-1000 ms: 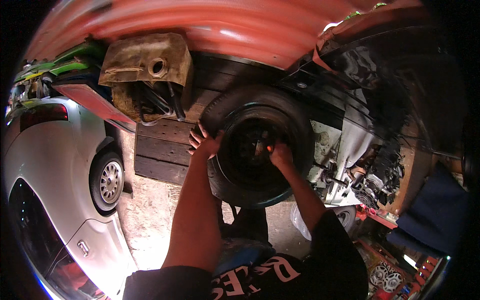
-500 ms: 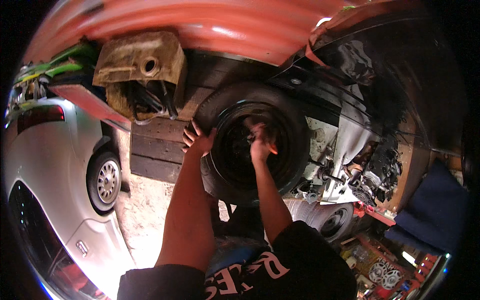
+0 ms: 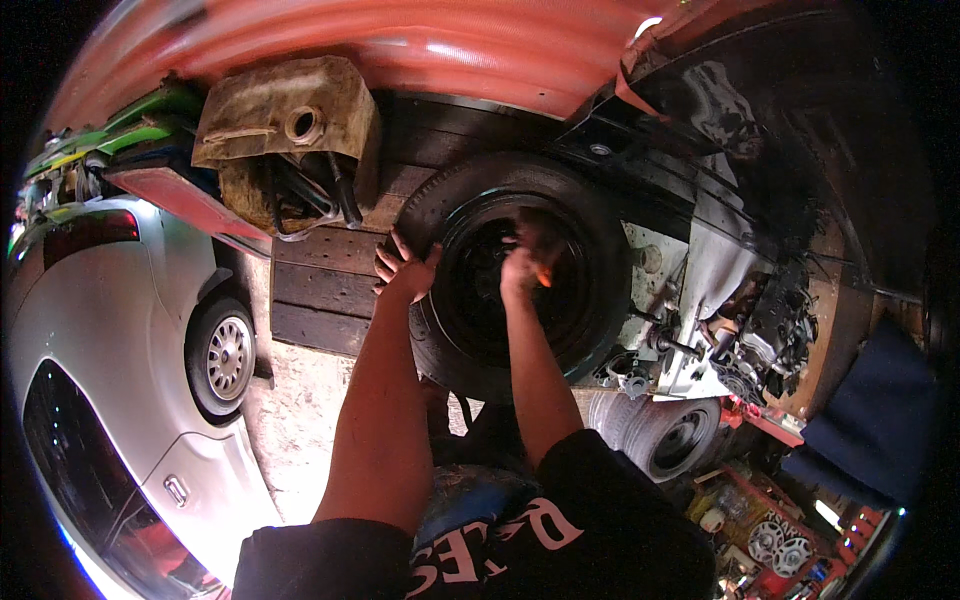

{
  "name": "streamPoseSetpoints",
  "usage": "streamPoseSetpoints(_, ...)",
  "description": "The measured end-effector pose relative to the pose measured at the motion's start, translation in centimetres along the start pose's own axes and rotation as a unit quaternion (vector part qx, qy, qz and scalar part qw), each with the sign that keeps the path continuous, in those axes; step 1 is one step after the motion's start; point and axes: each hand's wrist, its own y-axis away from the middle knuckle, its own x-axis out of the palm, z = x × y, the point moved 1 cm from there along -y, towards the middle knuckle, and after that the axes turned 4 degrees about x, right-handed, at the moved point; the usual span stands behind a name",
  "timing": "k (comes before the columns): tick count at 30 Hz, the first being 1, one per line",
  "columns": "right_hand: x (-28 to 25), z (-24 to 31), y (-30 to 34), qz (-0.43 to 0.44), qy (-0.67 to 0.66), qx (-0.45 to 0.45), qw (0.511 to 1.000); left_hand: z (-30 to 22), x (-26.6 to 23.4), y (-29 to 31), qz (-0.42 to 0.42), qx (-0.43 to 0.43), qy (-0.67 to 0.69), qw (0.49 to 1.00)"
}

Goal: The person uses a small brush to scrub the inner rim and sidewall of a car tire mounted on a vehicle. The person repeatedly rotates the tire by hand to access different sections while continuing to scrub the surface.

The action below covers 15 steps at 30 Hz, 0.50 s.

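Observation:
A black tyre on its dark wheel (image 3: 590, 330) lies flat on a bench of dark planks in front of me. My left hand (image 3: 408, 272) rests on the left side of the tyre, its fingers spread and stretched out. Over the hollow of the wheel, my right hand (image 3: 520, 268) is closed round an orange-ended tool (image 3: 545, 276). Motion blurs the far part of that tool, so its kind does not show. Deep shadow hides most of the wheel's inside.
A rusty brown tank (image 3: 285, 110) stands on the planks (image 3: 315, 290) at the far left. Left is a silver car (image 3: 150, 330). Metal parts (image 3: 690, 340) lie to the right, with another wheel (image 3: 680, 440) below them. Red corrugated sheeting (image 3: 450, 50) closes the back.
My right hand, with the tool, has shifted slightly within the wheel and is blurred. The left hand stays on the tyre. The whole view has moved a little.

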Motion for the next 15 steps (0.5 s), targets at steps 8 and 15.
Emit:
streamPoseSetpoints(8, -1.0, 4.5, 1.1, 0.29, -0.05, 0.064, 0.954, -0.2, -1.0, 0.9, 0.007, -0.019, 0.026, 0.999)
streamPoseSetpoints(15, -4.0, 6.4, -3.8, 0.173, 0.206, -0.253, 0.929, -0.2, -1.0, 0.6, 0.009, 0.007, 0.028, 1.0)
